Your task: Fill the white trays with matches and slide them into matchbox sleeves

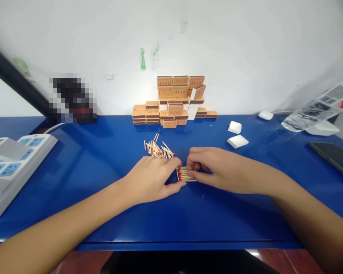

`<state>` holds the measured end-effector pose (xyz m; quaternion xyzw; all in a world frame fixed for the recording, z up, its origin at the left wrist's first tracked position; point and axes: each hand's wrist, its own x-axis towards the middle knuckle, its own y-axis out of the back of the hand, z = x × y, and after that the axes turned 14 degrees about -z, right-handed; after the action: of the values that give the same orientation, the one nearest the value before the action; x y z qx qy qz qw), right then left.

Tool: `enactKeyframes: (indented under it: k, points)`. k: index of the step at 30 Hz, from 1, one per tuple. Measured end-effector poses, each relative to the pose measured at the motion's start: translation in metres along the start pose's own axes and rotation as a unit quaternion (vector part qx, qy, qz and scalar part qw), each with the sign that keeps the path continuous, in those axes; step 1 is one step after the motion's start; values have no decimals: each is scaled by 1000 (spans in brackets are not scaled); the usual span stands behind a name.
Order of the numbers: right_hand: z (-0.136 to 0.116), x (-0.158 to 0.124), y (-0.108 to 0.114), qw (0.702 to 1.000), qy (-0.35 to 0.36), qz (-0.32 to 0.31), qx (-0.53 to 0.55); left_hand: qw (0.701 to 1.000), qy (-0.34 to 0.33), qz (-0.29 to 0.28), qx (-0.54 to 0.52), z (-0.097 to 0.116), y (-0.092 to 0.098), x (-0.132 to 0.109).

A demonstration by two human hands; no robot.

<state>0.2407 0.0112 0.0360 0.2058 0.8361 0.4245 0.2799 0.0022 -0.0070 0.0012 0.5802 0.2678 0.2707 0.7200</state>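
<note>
The stacked matchboxes [180, 91] along the middle of the table's back edge carry red characters on orange labels; 安全火柴 can be made out on some, while the smaller print is too blurred to read. At the right, a clear plastic bottle [305, 112] bears a label with a barcode and a red patch, its wording illegible. The blue, glossy table [171, 224] meets a pale wall [231, 49] marked by green and whitish scraps, and reddish tiled floor [82, 262] shows below the front edge. A white power strip [44, 142] with blue sockets lies by the left edge, a dark phone [334, 158] toward the right. Midway between the front and back edges sits an open matchbox tray [191, 180] holding red-tipped matches. The left hand [156, 179] pinches its left end between thumb and forefinger. The right hand's [214, 167] curled fingers touch the matches inside; whether they grip any, I cannot tell. Loose matches [159, 150] lie heaped just beyond the left hand.
</note>
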Motion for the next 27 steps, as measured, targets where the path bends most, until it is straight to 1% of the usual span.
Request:
enactKeyframes:
  k: [2, 4, 6, 7, 9, 11, 13, 16, 20, 22, 25, 27]
  points:
    - [3, 5, 1, 1000, 8, 24, -12, 1000, -1, 3, 7, 0, 0, 0]
    - [7, 11, 3, 998, 3, 63, -19, 1000, -12, 6, 12, 0, 1, -1]
    - [12, 16, 5, 995, -19, 100, -18, 999, -27, 15, 18, 0, 2, -2]
    - [14, 18, 5, 994, -34, 106, -19, 999, -30, 23, 22, -1, 2, -3]
    - [17, 20, 6, 994, -60, 86, -23, 999, -17, 42, 26, 0, 3, -3]
    - [19, 18, 7, 995, -79, 58, -27, 998, 11, 55, 21, 1, 4, -3]
    - [20, 17, 8, 993, -92, 62, -28, 998, 33, 59, 12, 2, 4, -3]
    - [20, 21, 8, 989, -97, 109, -26, 998, 42, 54, 10, 3, 2, -2]
    - [17, 43, 2, 981, -87, 175, -7, 999, 41, 31, 12, 1, -1, -1]
    - [14, 56, -1, 980, -79, 184, -1, 999, 30, 20, 7, 1, -1, -1]
    - [9, 73, -3, 982, -80, 171, 13, 1000, -4, 8, -9, 1, -2, -2]
    - [6, 79, -3, 982, -87, 164, 24, 999, -32, 1, -18, 3, -2, -2]
